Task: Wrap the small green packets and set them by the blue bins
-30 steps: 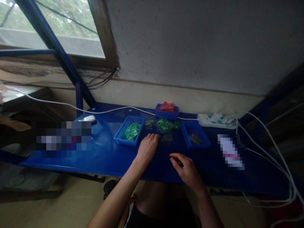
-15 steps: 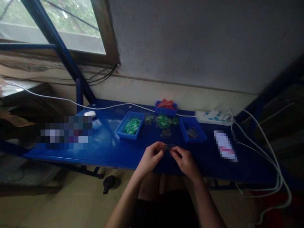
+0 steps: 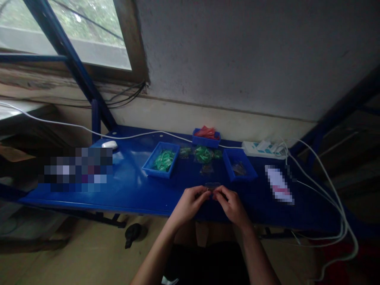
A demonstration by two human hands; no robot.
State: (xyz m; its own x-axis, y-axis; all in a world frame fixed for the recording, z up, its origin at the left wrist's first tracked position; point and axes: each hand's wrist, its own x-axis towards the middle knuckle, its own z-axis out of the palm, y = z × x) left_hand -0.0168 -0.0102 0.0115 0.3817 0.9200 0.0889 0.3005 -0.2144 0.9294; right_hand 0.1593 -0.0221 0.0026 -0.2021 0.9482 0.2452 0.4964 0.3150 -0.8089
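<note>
A small clear plastic bag [image 3: 212,185] is pinched between my two hands, over the front part of the blue table [image 3: 124,194]. My left hand [image 3: 194,198] is closed on its left side, thumb and fingers together. On the right side my right hand [image 3: 230,201] pinches it too. What lies inside the bag is too small to make out. Just beyond my hands are a little clear packet [image 3: 207,169] and a heap of green packets [image 3: 203,153].
A blue tray [image 3: 145,168] with green packets stands left, another blue tray [image 3: 252,174] with small dark pieces right. Behind is a blue bin [image 3: 207,141] of red packets. A power strip [image 3: 261,149] with white cables [image 3: 332,178] lies at the right; a white mouse [image 3: 109,145] at the left.
My hands have come closer together on the bag, and its clear upper part now stands up above my fingertips. The view has shifted slightly.
</note>
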